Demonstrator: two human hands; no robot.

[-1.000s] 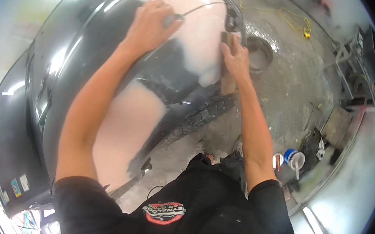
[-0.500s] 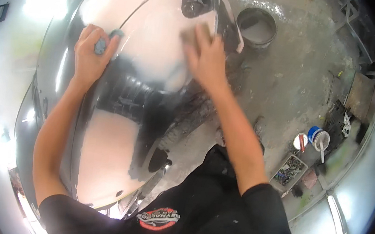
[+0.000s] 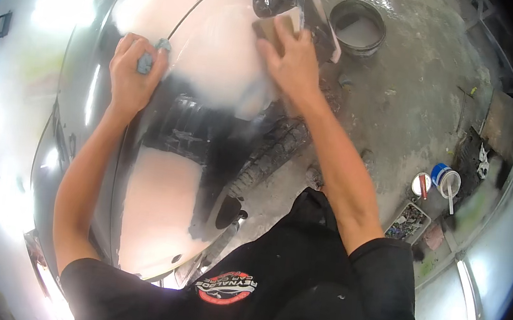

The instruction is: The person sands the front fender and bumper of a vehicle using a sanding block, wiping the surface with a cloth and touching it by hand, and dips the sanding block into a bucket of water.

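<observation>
At the far left, a bright lamp glare (image 3: 65, 8) shows on the pale wall. Next comes the dark car body (image 3: 104, 79), where the left hand (image 3: 133, 73) rests beside a panel seam, its fingers and thumb curled around a crumpled blue-grey wad (image 3: 145, 63). Right of it spreads a large pale-pink patch (image 3: 213, 41), with a smaller pale patch (image 3: 161, 190) nearer the person. At the upper patch's right edge, just below the dark recess (image 3: 268, 0), the right hand (image 3: 298, 63) holds a tan block (image 3: 270, 32), fingers laid across it and thumb along its near side. A tyre (image 3: 273, 155) shows below that forearm. Farther right, on the wet grey floor (image 3: 395, 112), stand a dark bucket (image 3: 365, 51), a tray (image 3: 421, 231) of small bits and a blue can (image 3: 437, 174).
</observation>
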